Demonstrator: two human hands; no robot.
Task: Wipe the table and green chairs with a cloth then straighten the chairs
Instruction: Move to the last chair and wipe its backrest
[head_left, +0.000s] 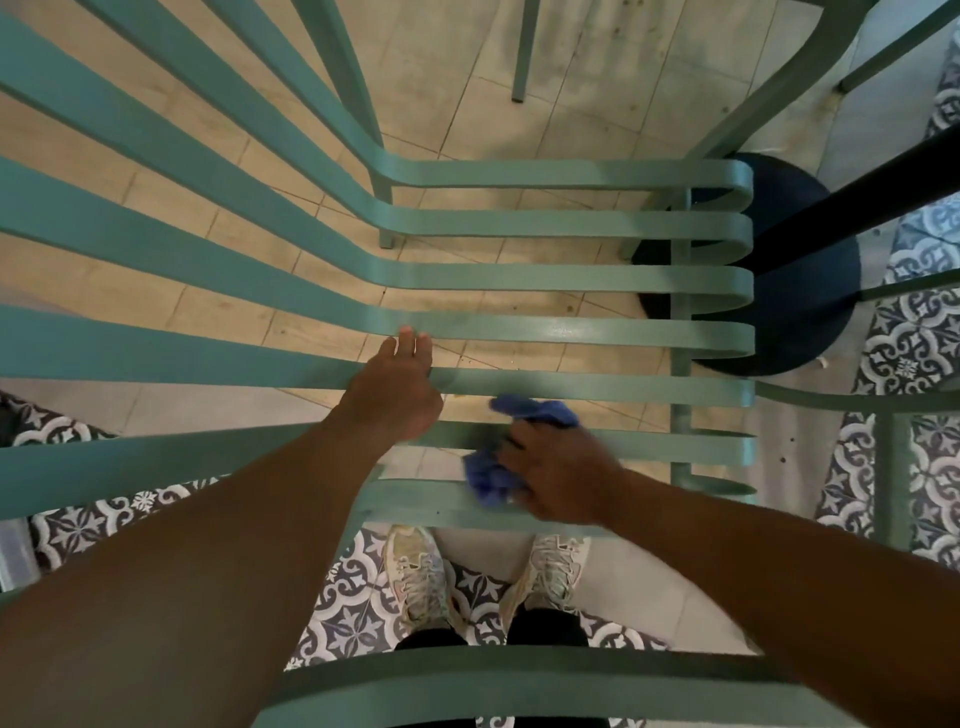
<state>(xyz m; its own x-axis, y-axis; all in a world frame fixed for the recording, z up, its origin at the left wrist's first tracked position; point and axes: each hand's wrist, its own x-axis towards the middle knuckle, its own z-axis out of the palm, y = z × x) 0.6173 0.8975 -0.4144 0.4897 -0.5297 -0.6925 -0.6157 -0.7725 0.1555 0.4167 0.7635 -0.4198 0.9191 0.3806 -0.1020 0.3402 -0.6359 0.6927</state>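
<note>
A green chair (519, 280) of flat slats is filling most of the view, seen from straight above, its slats running left to right over the tiled floor (441, 104); a dark round base (800, 312) with a black post is standing just beyond the slats' curled ends on the right; more green chair parts are showing at the top, right and bottom edges; both bare forearms are reaching forward from the bottom corners; the left hand (395, 395) is lying palm down across the slats, fingers loosely open and stretching forward, one fingertip touching the slat ahead, gripping nothing; the right hand (561, 467) is closing around a bunched blue cloth (493, 467), knuckles up, pressing it against the nearer slats, cloth ends sticking out above and left of the fingers; two pale sneakers (421, 577) are standing on the patterned tiles below the slats.
</note>
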